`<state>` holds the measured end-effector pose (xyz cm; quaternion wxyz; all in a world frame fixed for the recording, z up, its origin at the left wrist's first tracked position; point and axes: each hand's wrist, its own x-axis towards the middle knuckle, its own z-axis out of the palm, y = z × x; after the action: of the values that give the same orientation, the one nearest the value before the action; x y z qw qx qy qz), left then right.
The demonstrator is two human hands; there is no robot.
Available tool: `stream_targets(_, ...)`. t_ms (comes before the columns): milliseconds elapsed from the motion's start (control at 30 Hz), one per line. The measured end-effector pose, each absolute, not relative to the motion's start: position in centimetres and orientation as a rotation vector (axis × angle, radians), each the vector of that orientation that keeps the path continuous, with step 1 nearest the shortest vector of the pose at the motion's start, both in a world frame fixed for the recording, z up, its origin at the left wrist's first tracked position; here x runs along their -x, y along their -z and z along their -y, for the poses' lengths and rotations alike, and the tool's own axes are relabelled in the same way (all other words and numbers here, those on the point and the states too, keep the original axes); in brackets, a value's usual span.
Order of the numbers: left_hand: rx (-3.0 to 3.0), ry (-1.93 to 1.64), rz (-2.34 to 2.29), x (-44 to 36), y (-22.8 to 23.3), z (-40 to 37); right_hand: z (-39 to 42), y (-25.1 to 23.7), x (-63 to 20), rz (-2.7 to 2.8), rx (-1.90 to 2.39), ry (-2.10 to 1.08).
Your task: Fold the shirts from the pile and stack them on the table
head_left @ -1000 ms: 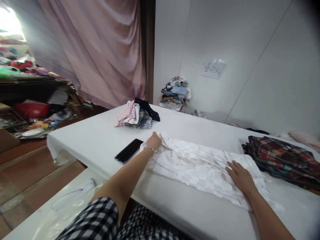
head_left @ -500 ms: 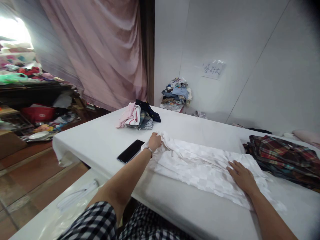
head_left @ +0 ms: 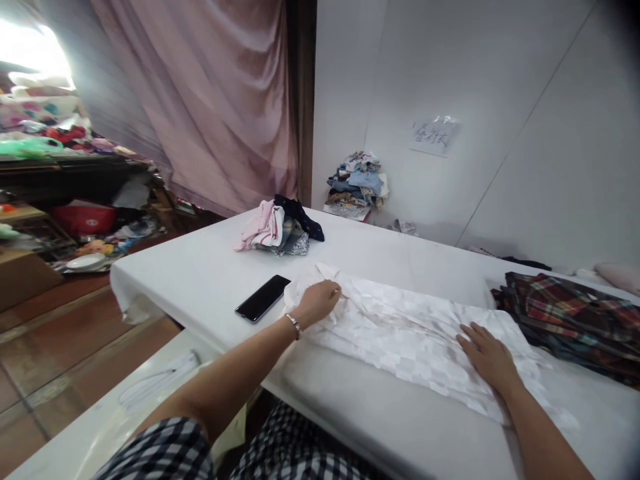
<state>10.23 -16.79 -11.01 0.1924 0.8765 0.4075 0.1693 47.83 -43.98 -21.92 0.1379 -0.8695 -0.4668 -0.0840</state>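
White shirt (head_left: 400, 333) lies flat along the table's (head_left: 200, 280) near edge, long axis running left to right. Left hand (head_left: 317, 301) pinches its left end beside the phone (head_left: 263, 298); right hand (head_left: 487, 357) rests open and flat on the right end.

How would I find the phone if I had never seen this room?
Look at the big white table. Near its left end, just left of the white checked cloth under the left hand, lies a flat black rectangular phone. It is the only hard, shiny thing among soft fabrics.
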Motion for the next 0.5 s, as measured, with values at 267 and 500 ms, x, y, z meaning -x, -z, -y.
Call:
stream_targets(267, -2.394, -0.534, -1.499, -1.0, 9.8, 13.9, 44.2, 21.7, -47.8, 1.348, 2.540, 0.198)
stream_targets(500, -2.499, -0.404, -1.359, 0.9, 12.0, 14.8, 44.3, 22.0, -48.0, 1.355, 2.500, 0.218)
